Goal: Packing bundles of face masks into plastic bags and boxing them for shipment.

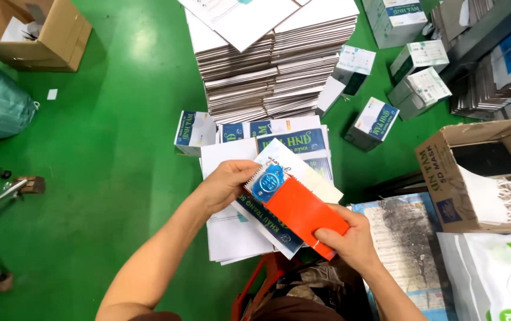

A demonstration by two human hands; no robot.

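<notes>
- Green painted floor (118,119) below me, with tall stacks of flattened cartons (279,59) ahead and small folded boxes (371,123) scattered right.
- My left hand (226,185) pinches the top end of an orange packet (300,208), thumb and fingers clamped on it.
- My right hand (350,238) grips its lower end, fingers closed.
- The packet hangs over loose flat box blanks (237,232).
- An open cardboard box of white face masks (493,196) sits right.

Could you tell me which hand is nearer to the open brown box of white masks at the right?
Right. The right hand lies just left of the box; the left hand is farther left.
</notes>
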